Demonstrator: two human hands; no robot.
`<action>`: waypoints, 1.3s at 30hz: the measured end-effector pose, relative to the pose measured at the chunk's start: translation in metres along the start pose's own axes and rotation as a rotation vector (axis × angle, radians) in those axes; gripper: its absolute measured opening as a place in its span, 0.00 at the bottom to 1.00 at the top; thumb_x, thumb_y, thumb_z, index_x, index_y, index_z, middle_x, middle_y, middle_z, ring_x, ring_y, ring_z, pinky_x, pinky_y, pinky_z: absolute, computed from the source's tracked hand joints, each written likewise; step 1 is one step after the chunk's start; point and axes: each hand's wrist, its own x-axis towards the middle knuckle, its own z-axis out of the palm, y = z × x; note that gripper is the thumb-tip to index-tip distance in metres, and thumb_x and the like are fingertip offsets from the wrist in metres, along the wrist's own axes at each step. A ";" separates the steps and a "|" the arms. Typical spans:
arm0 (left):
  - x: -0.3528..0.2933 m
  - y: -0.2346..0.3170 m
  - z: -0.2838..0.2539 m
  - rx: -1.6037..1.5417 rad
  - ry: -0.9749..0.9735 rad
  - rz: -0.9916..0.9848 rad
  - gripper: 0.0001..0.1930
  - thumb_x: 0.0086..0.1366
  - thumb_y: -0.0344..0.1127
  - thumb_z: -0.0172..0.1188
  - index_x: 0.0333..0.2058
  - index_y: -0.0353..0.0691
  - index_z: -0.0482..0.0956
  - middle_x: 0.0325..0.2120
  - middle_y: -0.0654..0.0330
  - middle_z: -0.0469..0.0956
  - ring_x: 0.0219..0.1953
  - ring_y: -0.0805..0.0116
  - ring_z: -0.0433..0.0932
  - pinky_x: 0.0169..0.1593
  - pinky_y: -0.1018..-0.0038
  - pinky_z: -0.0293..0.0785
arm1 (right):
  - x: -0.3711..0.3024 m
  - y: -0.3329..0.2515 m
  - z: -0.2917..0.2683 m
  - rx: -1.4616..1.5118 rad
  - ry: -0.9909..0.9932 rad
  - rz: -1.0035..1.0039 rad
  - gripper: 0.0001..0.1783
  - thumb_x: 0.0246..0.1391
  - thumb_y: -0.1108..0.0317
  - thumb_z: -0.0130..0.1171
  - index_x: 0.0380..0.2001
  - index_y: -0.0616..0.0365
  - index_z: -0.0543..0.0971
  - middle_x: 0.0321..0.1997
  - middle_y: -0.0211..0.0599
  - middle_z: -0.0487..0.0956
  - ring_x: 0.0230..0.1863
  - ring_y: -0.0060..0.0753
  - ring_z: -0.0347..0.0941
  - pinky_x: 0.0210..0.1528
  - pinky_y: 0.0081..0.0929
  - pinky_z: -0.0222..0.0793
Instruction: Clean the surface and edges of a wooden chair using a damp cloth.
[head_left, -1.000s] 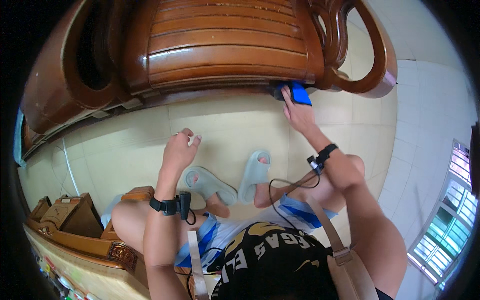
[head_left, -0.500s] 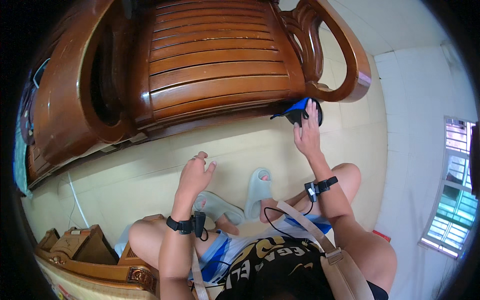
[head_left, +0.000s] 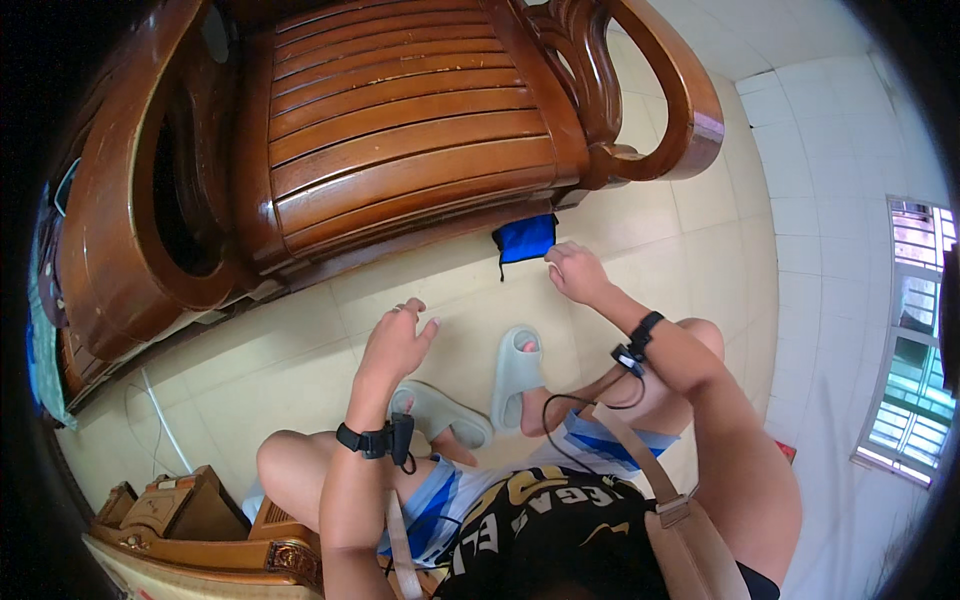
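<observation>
A small blue cloth piece with black edging (head_left: 526,240) hangs or lies just in front of the wooden chair's front edge. A thin dark strap or cord trails from its left corner. My right hand (head_left: 577,272) is closed at the cloth's lower right corner, fingers curled, and seems to pinch it there. To the left, my left hand (head_left: 396,342) hovers over the floor, apart from the cloth. Its fingers are loosely bent, the thumb stands away, and nothing is in it. Each wrist wears a black strap with a small device.
A large wooden armchair (head_left: 410,140) with a slatted seat fills the far side. My feet in grey-green slippers (head_left: 517,375) rest on the tiled floor (head_left: 640,290). Another piece of carved wooden furniture (head_left: 190,530) stands near left. A white tiled wall with a barred window (head_left: 910,370) is at right.
My right hand has moved left and nearer, its fingers going from stretched out to curled. The cloth has shifted left and spread, showing more blue. The left hand stays about where it was.
</observation>
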 end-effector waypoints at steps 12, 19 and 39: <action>-0.012 -0.014 0.017 0.057 -0.024 -0.073 0.23 0.69 0.45 0.59 0.51 0.29 0.78 0.43 0.34 0.82 0.49 0.35 0.80 0.55 0.53 0.75 | 0.097 -0.007 0.124 0.103 -0.093 0.687 0.30 0.50 0.47 0.74 0.49 0.57 0.81 0.48 0.54 0.83 0.55 0.53 0.80 0.57 0.45 0.77; -0.005 -0.016 0.010 0.060 -0.027 -0.092 0.23 0.69 0.45 0.59 0.52 0.30 0.77 0.43 0.35 0.82 0.50 0.35 0.79 0.55 0.52 0.75 | 0.095 0.032 0.025 0.408 -0.386 0.428 0.19 0.61 0.56 0.68 0.24 0.61 0.83 0.22 0.38 0.82 0.31 0.36 0.83 0.37 0.37 0.77; 0.032 0.081 -0.017 -0.306 0.133 0.443 0.16 0.61 0.37 0.72 0.41 0.34 0.78 0.41 0.51 0.82 0.44 0.58 0.80 0.50 0.64 0.75 | 0.007 -0.118 -0.178 1.794 -0.011 0.340 0.13 0.69 0.63 0.59 0.50 0.59 0.78 0.42 0.25 0.80 0.44 0.18 0.77 0.50 0.26 0.75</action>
